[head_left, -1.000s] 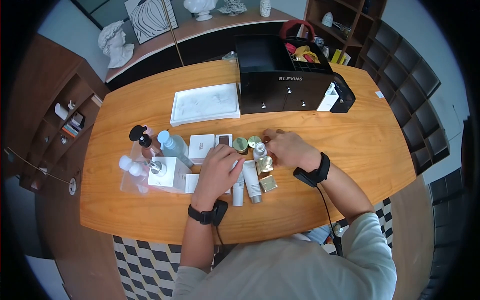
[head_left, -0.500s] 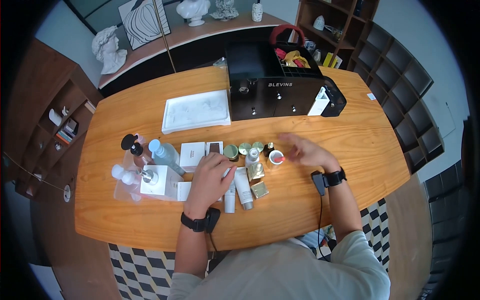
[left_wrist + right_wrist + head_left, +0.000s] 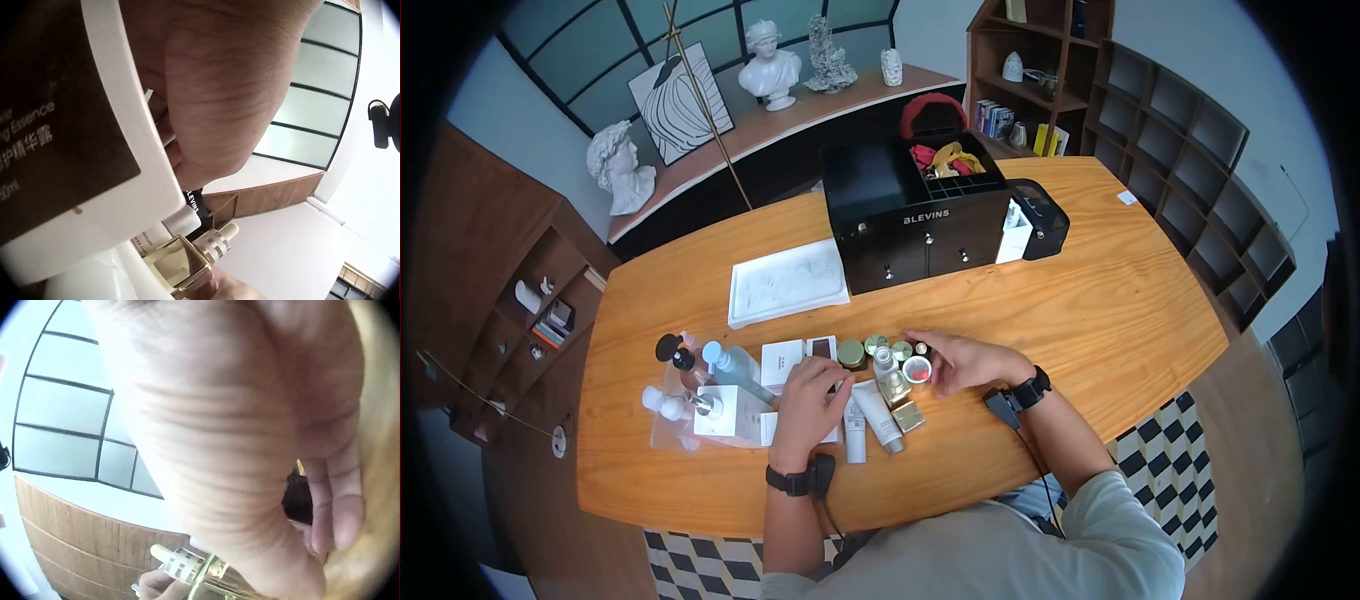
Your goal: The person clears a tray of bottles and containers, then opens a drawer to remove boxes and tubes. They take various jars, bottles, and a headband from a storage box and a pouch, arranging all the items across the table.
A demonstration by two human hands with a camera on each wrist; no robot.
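Note:
My left hand rests over the small boxes in the middle of the cosmetics group, its fingertips hidden in the head view. Close beside it in the left wrist view stands a brown and white essence box. My right hand is at the group's right edge, fingers loosely extended beside a small dark bottle and a white cup with something orange-red inside. Between the hands are white tubes, a gold square cap or box, a dropper bottle and green-lidded jars.
Pump bottles in a clear tray, a white pump bottle and a blue bottle stand left. Behind are a white marbled tray and a black BLEVINS drawer organizer, with a white box at its right.
My right hand drew away rightward from the small bottles, uncovering the white cup, then came back beside it. My left hand has stayed over the boxes. The head view has tilted upward.

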